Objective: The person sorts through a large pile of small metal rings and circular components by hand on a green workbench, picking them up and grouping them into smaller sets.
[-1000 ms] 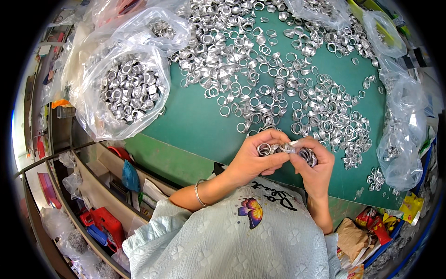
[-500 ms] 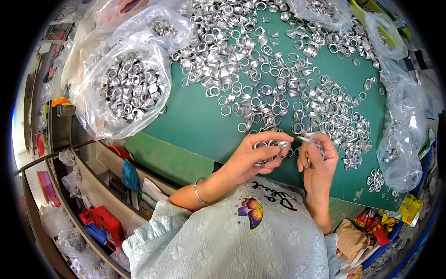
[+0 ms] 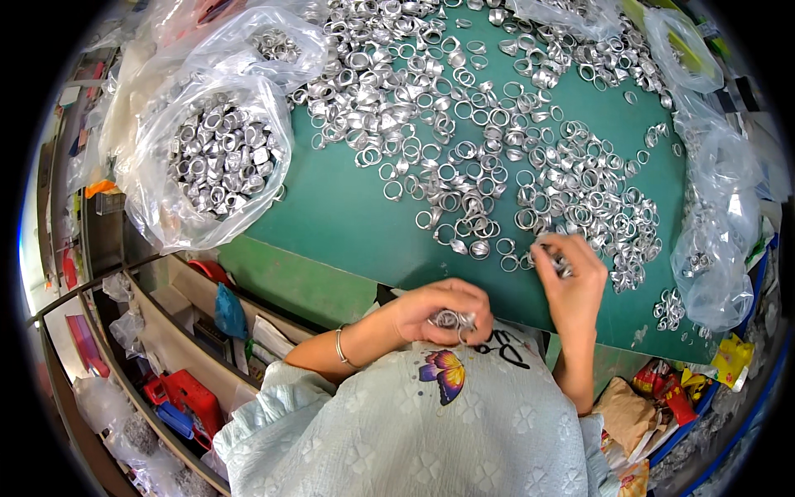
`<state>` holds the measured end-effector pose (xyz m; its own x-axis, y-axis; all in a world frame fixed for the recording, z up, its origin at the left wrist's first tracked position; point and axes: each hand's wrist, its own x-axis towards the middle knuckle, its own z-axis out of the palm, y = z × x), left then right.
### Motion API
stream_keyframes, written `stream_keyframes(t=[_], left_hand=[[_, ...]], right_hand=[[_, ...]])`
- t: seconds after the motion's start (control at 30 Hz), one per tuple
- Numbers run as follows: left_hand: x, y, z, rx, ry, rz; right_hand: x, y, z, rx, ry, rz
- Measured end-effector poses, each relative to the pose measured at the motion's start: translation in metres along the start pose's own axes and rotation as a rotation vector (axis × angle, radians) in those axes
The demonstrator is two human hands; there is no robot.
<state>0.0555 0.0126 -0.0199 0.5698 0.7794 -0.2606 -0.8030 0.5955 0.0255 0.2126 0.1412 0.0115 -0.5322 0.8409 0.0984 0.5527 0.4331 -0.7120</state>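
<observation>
left hand (image 3: 435, 311) curled shut at the near edge of the green counter (image 3: 348, 219), just off it and close to the chest, grip closed on a small cluster of silver rings (image 3: 451, 320) peeking out between fingers and palm; orientation of those rings and any long axis too hidden to tell. thin bracelet (image 3: 340, 346) on the left wrist, further back from the counter edge. right hand (image 3: 570, 282) out over the counter, well apart from the left, at the near fringe of the loose ring heap (image 3: 497, 141), fingers bunched narrow and pinched on a few silver rings (image 3: 556, 258) at the fingertips; which way these point not readable. most of the heap lying flat on the counter, openings up, spread from the right hand to the far edge. clear plastic bag of rings (image 3: 217, 161) at the counter's left end, mouth open upward. more clear bags (image 3: 716, 248) slumped along the counter's right edge. red tools (image 3: 186, 396) on a shelf below the counter's left corner. pale patterned shirt with butterfly print (image 3: 443, 374) just below the near edge.
</observation>
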Motion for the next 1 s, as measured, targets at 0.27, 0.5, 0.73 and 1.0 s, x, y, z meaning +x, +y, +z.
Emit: stream_keyframes(t=[0.27,0.5,0.73,1.0], left_hand=[[0.018,-0.025,-0.007,1.13,-0.071,0.098],[0.014,-0.02,0.003,1.394,0.058,0.057],[0.006,-0.017,0.006,0.856,0.232,0.045],[0.0,-0.013,0.006,0.744,0.479,0.269]], right_hand=[[-0.011,-0.012,0.015,-0.202,-0.122,-0.008],[-0.001,-0.018,0.024,-0.214,-0.099,-0.11],[0.008,-0.014,0.034,-0.273,-0.147,-0.262],[0.006,-0.009,0.027,-0.246,-0.116,-0.242]])
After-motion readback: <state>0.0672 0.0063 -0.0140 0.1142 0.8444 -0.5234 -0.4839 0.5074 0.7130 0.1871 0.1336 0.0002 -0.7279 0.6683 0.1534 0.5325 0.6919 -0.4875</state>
